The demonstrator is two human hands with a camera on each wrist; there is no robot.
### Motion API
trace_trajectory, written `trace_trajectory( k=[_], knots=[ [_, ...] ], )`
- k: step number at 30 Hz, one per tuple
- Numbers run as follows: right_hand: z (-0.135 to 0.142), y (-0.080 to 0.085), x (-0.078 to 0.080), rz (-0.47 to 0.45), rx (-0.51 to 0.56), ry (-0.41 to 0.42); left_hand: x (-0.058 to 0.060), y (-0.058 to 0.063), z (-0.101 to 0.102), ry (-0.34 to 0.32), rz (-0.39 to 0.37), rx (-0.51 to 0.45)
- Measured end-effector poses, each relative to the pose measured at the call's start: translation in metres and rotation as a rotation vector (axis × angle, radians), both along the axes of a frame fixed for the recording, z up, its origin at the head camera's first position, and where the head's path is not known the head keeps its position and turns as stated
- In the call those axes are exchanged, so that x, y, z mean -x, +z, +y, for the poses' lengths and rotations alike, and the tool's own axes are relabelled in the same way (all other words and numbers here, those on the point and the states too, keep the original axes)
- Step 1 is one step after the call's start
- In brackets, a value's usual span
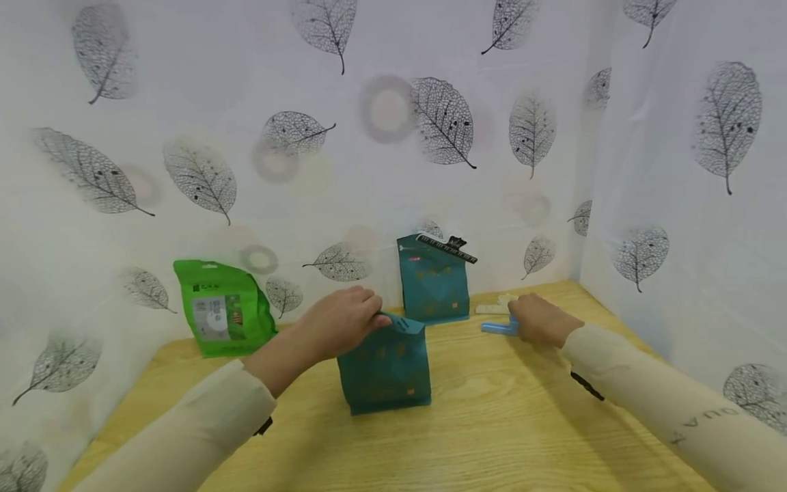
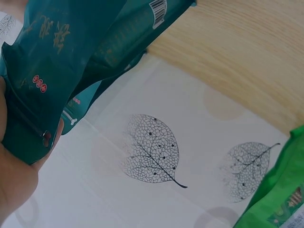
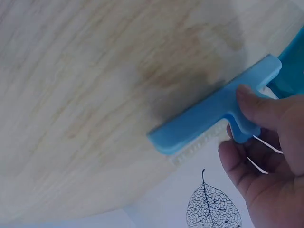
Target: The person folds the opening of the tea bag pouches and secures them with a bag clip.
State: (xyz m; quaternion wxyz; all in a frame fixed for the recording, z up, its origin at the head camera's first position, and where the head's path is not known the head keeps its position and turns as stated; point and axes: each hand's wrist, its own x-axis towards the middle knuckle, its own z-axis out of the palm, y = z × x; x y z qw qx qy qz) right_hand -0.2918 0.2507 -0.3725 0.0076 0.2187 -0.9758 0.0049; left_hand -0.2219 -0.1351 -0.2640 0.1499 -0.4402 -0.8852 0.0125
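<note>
Cloth sleeves, straight-barred blue clip

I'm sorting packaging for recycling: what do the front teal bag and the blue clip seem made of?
Front teal bag: probably plastic or foil-lined film, satin finish; it has a soft sheen and a sharply folded top. Inner layers can't be told.

Blue clip: likely moulded plastic, smooth and semi-matt, judging by its even colour and rounded ends.
</note>
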Motion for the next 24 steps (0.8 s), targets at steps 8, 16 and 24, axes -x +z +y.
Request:
trace_trajectory(
  k=[8,16,24],
  knots=[
    [-0.02,0.024,-0.012,-0.077,-0.023,0.103,-0.001,-0.001,0.001,-0.005,0.054,0.011],
    [-0.048,0.046,-0.021,0.04,0.08,0.229,-0.002,-0.001,0.001,0.0,0.046,0.008],
    [-0.062,0.078,-0.035,0.112,0.142,0.301,-0.003,-0.001,0.002,-0.002,0.061,0.008]
  ],
)
